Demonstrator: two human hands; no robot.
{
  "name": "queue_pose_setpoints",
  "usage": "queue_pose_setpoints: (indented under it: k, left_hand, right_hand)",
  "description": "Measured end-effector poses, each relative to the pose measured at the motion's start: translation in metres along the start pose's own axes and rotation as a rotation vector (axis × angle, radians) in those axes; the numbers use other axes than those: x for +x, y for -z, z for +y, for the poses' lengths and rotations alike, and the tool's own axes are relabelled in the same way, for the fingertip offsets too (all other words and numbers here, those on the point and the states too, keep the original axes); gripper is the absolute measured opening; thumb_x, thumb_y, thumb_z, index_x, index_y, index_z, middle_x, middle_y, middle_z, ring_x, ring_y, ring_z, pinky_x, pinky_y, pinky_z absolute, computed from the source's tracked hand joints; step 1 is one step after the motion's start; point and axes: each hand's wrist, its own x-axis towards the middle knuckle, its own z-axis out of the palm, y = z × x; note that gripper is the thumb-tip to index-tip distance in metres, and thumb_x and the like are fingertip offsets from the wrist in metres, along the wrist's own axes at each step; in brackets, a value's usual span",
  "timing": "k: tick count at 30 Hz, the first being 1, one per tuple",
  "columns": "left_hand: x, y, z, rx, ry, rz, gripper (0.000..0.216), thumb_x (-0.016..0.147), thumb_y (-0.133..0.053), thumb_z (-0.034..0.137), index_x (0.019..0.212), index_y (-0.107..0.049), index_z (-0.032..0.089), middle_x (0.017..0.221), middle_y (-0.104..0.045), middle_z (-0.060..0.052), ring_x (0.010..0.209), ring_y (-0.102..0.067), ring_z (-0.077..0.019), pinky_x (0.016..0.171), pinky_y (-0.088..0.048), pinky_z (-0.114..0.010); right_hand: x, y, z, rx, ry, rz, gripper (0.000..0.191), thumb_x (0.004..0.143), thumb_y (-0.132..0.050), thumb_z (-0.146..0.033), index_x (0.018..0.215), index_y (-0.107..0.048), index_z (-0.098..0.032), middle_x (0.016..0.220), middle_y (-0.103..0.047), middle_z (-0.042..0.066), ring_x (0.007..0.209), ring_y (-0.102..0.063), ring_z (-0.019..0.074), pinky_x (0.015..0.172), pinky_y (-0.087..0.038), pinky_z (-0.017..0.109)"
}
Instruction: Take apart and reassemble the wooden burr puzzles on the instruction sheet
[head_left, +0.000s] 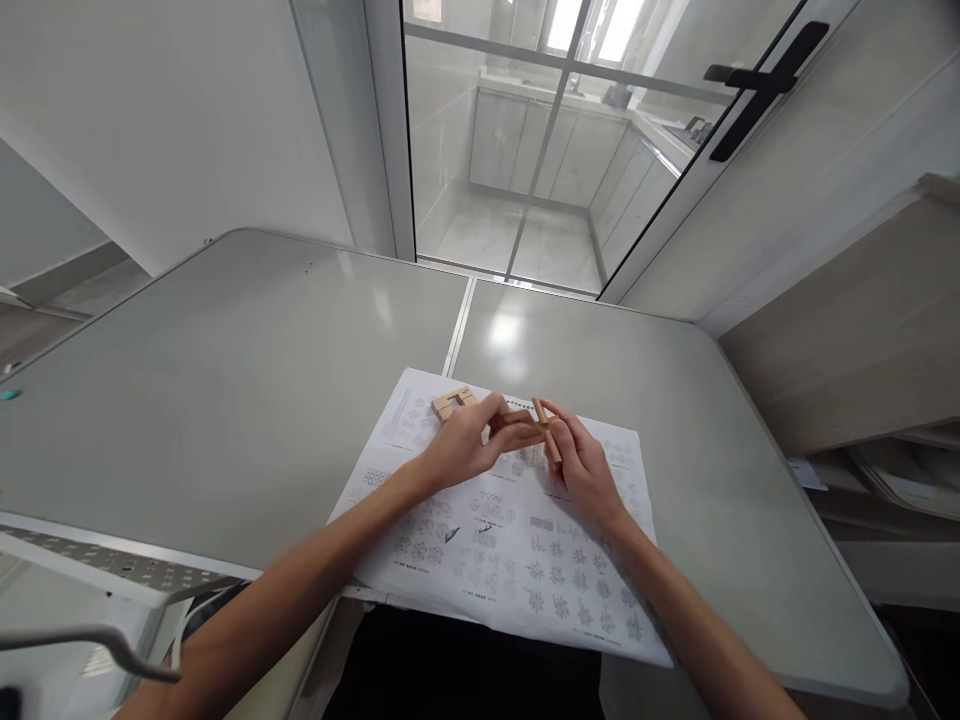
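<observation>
Over a printed instruction sheet (480, 570), both hands meet at a small set of notched-looking wooden puzzle sticks (554, 446). My right hand (583, 468) is closed around an upright-tilted stick, thumb pressed on its near side. From the left, my left hand (469, 440) pinches at the same wooden pieces, its fingertips touching them where they cross. How the sticks interlock is partly hidden by the fingers. A square wooden frame of puzzle pieces (442, 408) lies on the sheet just behind my left hand, partly covered by it.
The sheet lies on a grey folding table (225, 400) with a seam (459, 325) down its middle. Beyond the table's far edge stands a glazed door (517, 150) with a black handle (769, 90). A grey cable (82, 640) curves in at lower left.
</observation>
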Motion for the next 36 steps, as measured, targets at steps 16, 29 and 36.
queue_pose_setpoints:
  k: [16, 29, 36]
  left_hand:
    - [0.012, 0.009, -0.004, -0.554, 0.504, -0.015, 0.042, 0.101, -0.060, 0.060, 0.088, -0.045, 0.023, 0.057, -0.051, 0.009, 0.052, -0.051, -0.0093, 0.057, -0.042, -0.023]
    - [0.013, 0.007, -0.006, -0.588, 0.599, -0.101, 0.043, 0.099, -0.062, 0.060, 0.088, -0.056, 0.020, 0.066, -0.057, 0.004, 0.060, -0.056, -0.0114, 0.062, -0.047, -0.027]
    - [0.012, 0.008, -0.001, -0.548, 0.530, -0.103, 0.044, 0.097, -0.067, 0.056, 0.120, -0.063, 0.019, 0.086, -0.068, 0.000, 0.075, -0.065, -0.0149, 0.072, -0.055, -0.030]
  right_hand:
    - [0.004, 0.007, 0.001, 0.194, 0.195, -0.196, 0.054, 0.090, -0.081, -0.049, 0.136, -0.063, -0.027, 0.080, -0.057, -0.003, 0.068, -0.054, 0.0154, 0.065, -0.051, 0.030]
    - [0.003, 0.006, -0.002, 0.041, 0.291, -0.073, 0.021, 0.096, -0.073, -0.043, 0.108, -0.074, -0.025, 0.072, -0.061, -0.003, 0.059, -0.050, 0.0138, 0.061, -0.049, 0.032]
    - [0.005, 0.008, -0.002, 0.293, 0.148, -0.170, 0.033, 0.096, -0.071, -0.055, 0.095, -0.067, -0.022, 0.072, -0.065, -0.001, 0.050, -0.049, 0.0115, 0.049, -0.042, 0.028]
